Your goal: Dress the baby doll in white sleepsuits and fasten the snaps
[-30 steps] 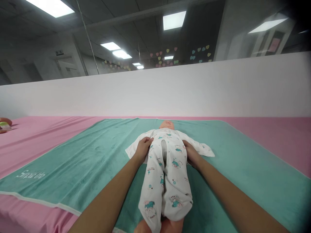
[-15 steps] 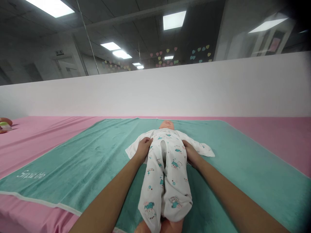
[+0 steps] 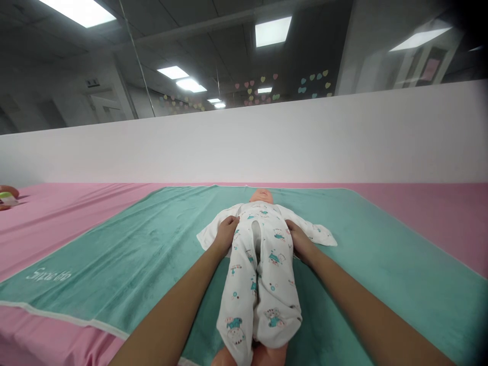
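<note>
A baby doll [image 3: 262, 196] lies on its back, head at the far end and bare feet toward me. It wears a white long-sleeved top [image 3: 320, 235] with the sleeves spread out, and white printed baby pants [image 3: 277, 284] with a split at the crotch. My left hand [image 3: 226, 235] is closed at the left side of the pants' waist, thumb against the cloth. On the opposite side, my right hand [image 3: 299, 240] grips the waist in the same way, its fingertips partly hidden by the fabric.
Under the doll is a teal towel [image 3: 145, 254] with a pale border, spread over a pink sheet [image 3: 46, 213]. Part of a brown and green object [image 3: 8, 195] shows at the left edge. A white low wall [image 3: 244, 147] with a mirror above it stands behind.
My left fingers have shifted very slightly at the waist. The doll, the clothes and my right hand look the same.
</note>
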Action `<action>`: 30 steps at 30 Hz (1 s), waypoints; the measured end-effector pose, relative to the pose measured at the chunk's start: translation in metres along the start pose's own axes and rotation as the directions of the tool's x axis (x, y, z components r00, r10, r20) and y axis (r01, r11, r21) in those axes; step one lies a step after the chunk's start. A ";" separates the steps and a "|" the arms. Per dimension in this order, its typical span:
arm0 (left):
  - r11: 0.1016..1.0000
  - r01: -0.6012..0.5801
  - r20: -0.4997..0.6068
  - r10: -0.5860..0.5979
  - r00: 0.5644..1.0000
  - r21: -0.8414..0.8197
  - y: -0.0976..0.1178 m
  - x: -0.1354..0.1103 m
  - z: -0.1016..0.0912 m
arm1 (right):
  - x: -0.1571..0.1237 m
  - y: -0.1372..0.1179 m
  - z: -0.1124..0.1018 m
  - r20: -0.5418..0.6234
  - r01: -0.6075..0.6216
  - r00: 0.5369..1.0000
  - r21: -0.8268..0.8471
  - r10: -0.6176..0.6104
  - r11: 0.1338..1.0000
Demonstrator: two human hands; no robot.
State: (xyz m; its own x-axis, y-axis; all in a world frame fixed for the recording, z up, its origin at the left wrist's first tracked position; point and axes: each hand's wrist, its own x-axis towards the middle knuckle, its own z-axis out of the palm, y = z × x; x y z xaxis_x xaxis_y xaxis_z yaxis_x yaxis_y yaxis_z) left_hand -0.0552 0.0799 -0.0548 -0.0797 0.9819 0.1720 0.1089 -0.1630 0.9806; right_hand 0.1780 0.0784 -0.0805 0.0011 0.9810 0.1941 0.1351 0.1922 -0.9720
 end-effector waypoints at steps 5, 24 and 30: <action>1.000 -0.002 0.000 0.002 1.000 0.006 -0.001 0.000 0.000 | 0.000 0.000 0.000 -0.009 0.016 1.000 -0.003 -0.016 1.000; 0.998 -0.009 0.006 0.009 1.000 0.064 -0.005 0.003 0.001 | 0.000 -0.001 0.000 -0.004 0.013 1.000 -0.032 -0.013 0.999; 0.995 -0.043 0.003 0.043 0.999 0.086 -0.007 0.005 0.002 | -0.001 -0.002 -0.001 0.005 0.029 1.000 -0.043 -0.029 0.999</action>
State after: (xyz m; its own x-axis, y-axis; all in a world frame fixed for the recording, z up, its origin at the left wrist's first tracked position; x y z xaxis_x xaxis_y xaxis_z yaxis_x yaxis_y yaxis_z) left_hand -0.0546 0.0863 -0.0610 -0.0720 0.9741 0.2141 0.1971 -0.1965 0.9605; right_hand 0.1784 0.0774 -0.0791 -0.0076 0.9752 0.2212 0.1779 0.2190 -0.9594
